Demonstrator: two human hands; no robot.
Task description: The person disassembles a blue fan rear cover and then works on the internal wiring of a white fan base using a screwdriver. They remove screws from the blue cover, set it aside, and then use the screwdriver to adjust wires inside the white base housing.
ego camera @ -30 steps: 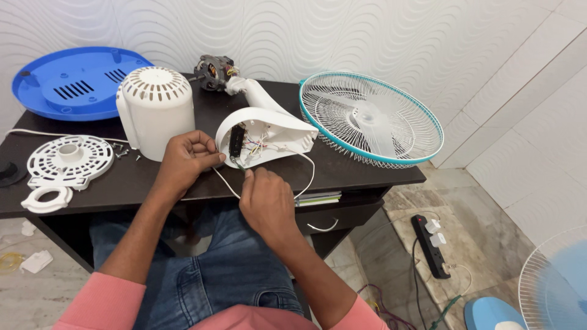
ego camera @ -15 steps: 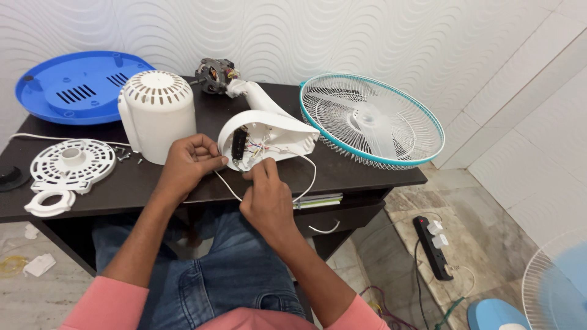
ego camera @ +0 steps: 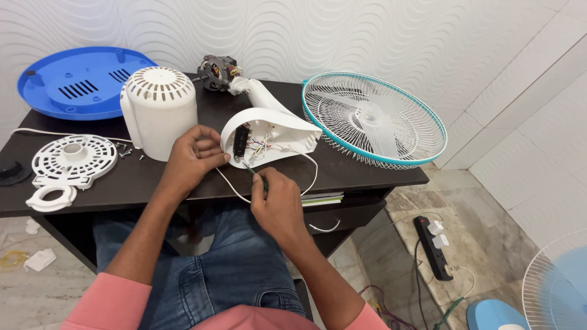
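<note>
White plastic makes up the open fan housing (ego camera: 269,135) that both hands work on, lying near the middle of the dark tabletop (ego camera: 153,177) with its hollow side facing the person. The right hand (ego camera: 278,198) is closed around a thin green-handled screwdriver (ego camera: 254,174), its tip poked into the housing among coloured wires (ego camera: 262,145). The left hand (ego camera: 192,156) is curled shut against the housing's left rim, pinching the edge or a white cord (ego camera: 235,189); which one I cannot tell. The shell looks light and stiff, likely to slide, so the rim seems the place to hold; the wires look delicate. Just left stands a white vented cover (ego camera: 160,110); right lies a teal-rimmed wire grille (ego camera: 373,119); behind, a motor (ego camera: 217,70).
</note>
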